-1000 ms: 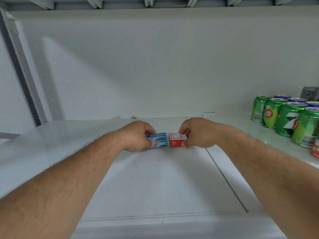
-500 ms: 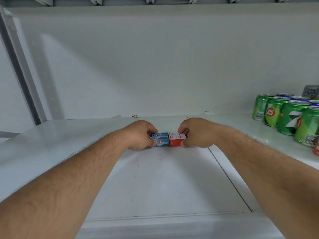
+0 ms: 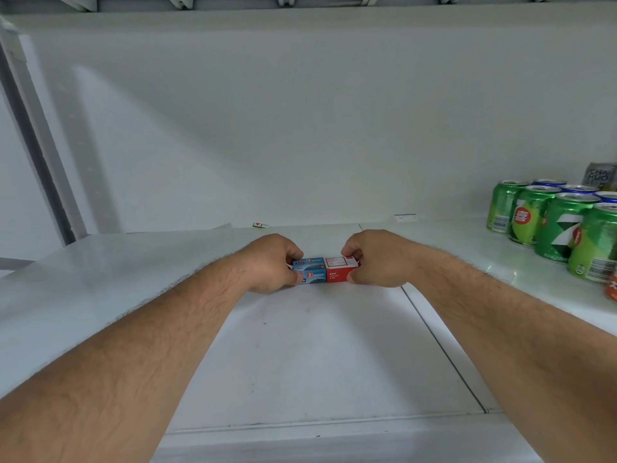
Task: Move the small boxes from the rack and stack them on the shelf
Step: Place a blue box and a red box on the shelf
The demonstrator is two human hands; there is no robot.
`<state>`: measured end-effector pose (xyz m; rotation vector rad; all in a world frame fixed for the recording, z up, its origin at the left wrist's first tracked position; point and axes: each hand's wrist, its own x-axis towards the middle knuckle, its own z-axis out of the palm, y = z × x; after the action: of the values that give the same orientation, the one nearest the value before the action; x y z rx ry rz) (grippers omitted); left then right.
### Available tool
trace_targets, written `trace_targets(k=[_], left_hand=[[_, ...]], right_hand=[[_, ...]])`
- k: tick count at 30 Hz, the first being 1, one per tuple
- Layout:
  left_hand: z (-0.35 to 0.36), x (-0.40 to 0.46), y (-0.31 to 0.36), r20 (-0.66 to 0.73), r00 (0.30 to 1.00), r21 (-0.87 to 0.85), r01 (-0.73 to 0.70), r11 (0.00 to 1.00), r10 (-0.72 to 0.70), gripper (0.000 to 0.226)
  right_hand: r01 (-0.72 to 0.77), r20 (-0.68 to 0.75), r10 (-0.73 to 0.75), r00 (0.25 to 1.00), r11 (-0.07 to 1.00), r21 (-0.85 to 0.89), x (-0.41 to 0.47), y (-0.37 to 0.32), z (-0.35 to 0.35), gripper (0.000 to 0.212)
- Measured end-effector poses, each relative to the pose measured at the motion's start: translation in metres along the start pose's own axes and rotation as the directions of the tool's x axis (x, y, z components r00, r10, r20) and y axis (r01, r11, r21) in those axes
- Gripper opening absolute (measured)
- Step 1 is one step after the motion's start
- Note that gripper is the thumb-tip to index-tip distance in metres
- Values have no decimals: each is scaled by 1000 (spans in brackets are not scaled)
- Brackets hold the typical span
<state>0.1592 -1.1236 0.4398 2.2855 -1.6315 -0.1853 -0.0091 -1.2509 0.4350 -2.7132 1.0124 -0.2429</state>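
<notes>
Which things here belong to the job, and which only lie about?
Job: blue box in left hand; red box in right hand; shelf.
Lying about: green cans, grey can, label scrap.

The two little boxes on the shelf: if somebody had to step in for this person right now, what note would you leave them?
Left hand: grips the blue box by its left end.
Right hand: grips the red box by its right end.
Where: both boxes sit on the white shelf, side by side and pressed end to end, mid-shelf. Green cans stand far right, apart from them.
Done: two boxes are on the shelf, lined up.
Left: neither box is on top of the other, so stacking remains. The rack is out of view, so I cannot tell how many boxes remain.
</notes>
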Motion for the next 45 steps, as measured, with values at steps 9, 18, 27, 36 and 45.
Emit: trace_targets(k=[9,18,27,36,45], left_hand=[[1,-2,-1,21,999,-41,41,998,-40,66],[-2,-41,-5,-27,998,359,70,931,-64,70],[-9,-118,0,-117,989,409,126,904,-85,67],[-9,-228,17,-233,914,302,391,869,-331,70],[27,-378,51,-327,728,214,679,703,-603,69]], right_hand=[[-44,34,44,998,999,19,-9,-3,-4,73],[-56,-30,52,998,985,-163,-49,-44,-4,63],[69,-83,-93,992,966,-248,-94,-98,15,64],[298,-38,-313,949,930,-213,-153,-132,15,66],[684,39,-683,729,726,-75,-249,-180,43,73]])
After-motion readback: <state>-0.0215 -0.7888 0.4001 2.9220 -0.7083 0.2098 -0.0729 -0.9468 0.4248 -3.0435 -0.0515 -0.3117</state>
